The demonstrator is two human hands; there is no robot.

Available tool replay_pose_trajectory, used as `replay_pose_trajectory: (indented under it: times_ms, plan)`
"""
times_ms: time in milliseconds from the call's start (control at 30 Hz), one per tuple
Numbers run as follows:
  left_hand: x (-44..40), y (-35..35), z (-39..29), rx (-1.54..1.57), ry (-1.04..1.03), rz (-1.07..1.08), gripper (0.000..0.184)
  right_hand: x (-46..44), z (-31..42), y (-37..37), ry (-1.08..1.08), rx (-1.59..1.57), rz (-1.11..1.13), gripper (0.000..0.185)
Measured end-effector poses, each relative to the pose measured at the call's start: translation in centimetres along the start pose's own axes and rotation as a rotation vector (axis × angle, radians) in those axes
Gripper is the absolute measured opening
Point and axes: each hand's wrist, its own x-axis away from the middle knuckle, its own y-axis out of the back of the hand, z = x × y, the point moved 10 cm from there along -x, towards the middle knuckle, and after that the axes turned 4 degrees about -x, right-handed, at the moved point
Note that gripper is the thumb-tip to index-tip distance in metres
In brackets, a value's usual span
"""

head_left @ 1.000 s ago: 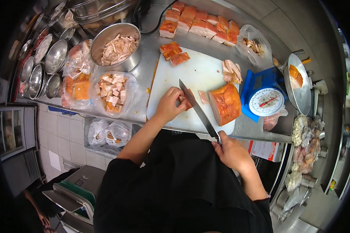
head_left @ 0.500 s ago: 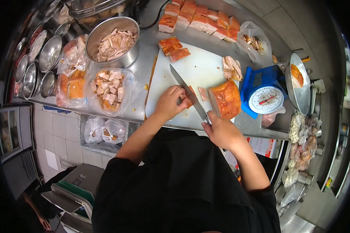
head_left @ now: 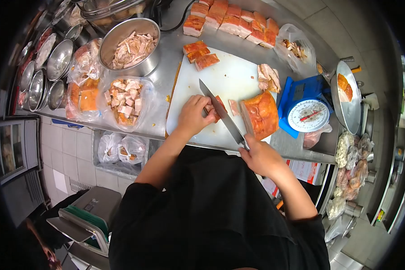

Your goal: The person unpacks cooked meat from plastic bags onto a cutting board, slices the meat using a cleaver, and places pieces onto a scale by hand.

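My right hand [head_left: 262, 156] is closed round the handle of a large kitchen knife [head_left: 225, 115], whose blade slants up and left over the white cutting board [head_left: 198, 85]. With bent fingers, my left hand [head_left: 194, 115] grips a small piece of roast pork [head_left: 216, 110] against the blade's left side; part of the piece is hidden. Right of the blade lies a thin pork slice [head_left: 233, 107], beside a big block of roast pork [head_left: 260, 116] with browned skin. Several cut pork pieces [head_left: 206, 61] sit at the board's far left corner, and pale trimmings [head_left: 268, 78] at its right edge.
A blue scale [head_left: 305, 112] stands right of the board, with a metal pan [head_left: 347, 98] beyond. Left are a steel pot [head_left: 129, 47] of sliced meat, a bag of pork cubes [head_left: 125, 102] and steel bowls [head_left: 60, 60]. Pork blocks [head_left: 231, 22] line the back.
The knife has shifted slightly right and down with my right hand. My left hand has moved a little left and up, still gripping the pork piece.
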Motion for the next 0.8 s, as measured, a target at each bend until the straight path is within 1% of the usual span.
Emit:
replay_pose_trajectory:
  times_ms: [33, 100, 167, 233, 300, 333, 400, 433, 467, 500, 533, 567, 600, 667, 700, 733, 767, 800]
  plan:
    - [-0.2, -0.2, 0.3, 0.003, 0.014, 0.013, 0.029, -1.6, -0.6, -1.0, 0.0, -0.006, 0.001, 0.033]
    - [-0.1, -0.3, 0.1, 0.004, 0.018, 0.033, 0.029, -6.4, -1.6, -3.0, 0.058, -0.043, -0.142, 0.036]
    - [-0.2, -0.2, -0.2, -0.018, 0.013, 0.023, 0.028, -7.5, -1.9, -3.3, 0.069, -0.046, -0.168, 0.036]
    - [0.2, -0.3, -0.1, -0.027, -0.003, 0.004, 0.028, -7.2, -2.5, -3.8, 0.071, -0.066, -0.185, 0.037]
    - [0.2, -0.3, -0.1, -0.043, -0.028, -0.027, 0.028, -6.8, -2.7, -3.5, 0.117, -0.064, -0.176, 0.037]
    - [0.5, -0.1, 0.2, -0.025, -0.003, -0.038, 0.029, -6.0, -3.3, -3.4, 0.128, -0.07, -0.186, 0.037]
    - [1.1, 0.1, 0.5, -0.016, 0.014, -0.046, 0.029, -3.5, -5.9, -4.5, 0.071, -0.087, -0.15, 0.034]
    - [1.3, 0.0, 0.9, 0.001, 0.071, -0.037, 0.03, -2.5, -6.3, -4.1, 0.075, -0.095, -0.156, 0.034]
    - [1.6, -0.2, 1.2, 0.019, 0.128, -0.028, 0.03, -1.5, -7.2, -4.1, 0.009, -0.188, -0.106, 0.033]
    - [1.5, 0.0, -0.1, 0.012, 0.122, -0.024, 0.03, -0.6, -8.2, -4.5, -0.056, -0.282, -0.052, 0.033]
    - [1.5, 0.3, -0.7, 0.001, 0.245, 0.0, 0.029, -0.2, -9.0, -4.9, -0.047, -0.289, -0.053, 0.033]
    - [1.7, 0.7, -0.5, -0.013, 0.37, 0.022, 0.028, -0.1, -9.5, -4.8, 0.014, -0.23, -0.14, 0.036]
    - [1.7, 1.1, -0.5, -0.027, 0.368, 0.022, 0.028, 0.3, -9.3, -4.3, 0.072, -0.174, -0.228, 0.038]
    - [2.9, 1.2, 2.2, 0.12, 0.607, 0.05, 0.032, 1.2, -9.7, -3.9, 0.1, -0.161, -0.273, 0.036]
    - [3.7, 1.2, 3.8, 0.114, 0.604, 0.055, 0.032, 1.8, -9.6, -3.3, 0.12, -0.135, -0.315, 0.033]
    - [4.8, 2.1, 6.7, 0.251, 0.602, -0.069, 0.035, 2.1, -9.6, -3.1, 0.118, -0.144, -0.319, 0.033]
    - [5.5, 3.5, 8.8, 0.389, 0.597, -0.19, 0.038, 2.4, -8.9, -3.0, 0.167, -0.078, -0.318, 0.031]
    - [5.5, 5.9, 8.9, 0.354, 0.57, -0.245, 0.04, 2.6, -8.2, -3.2, 0.215, -0.011, -0.313, 0.029]
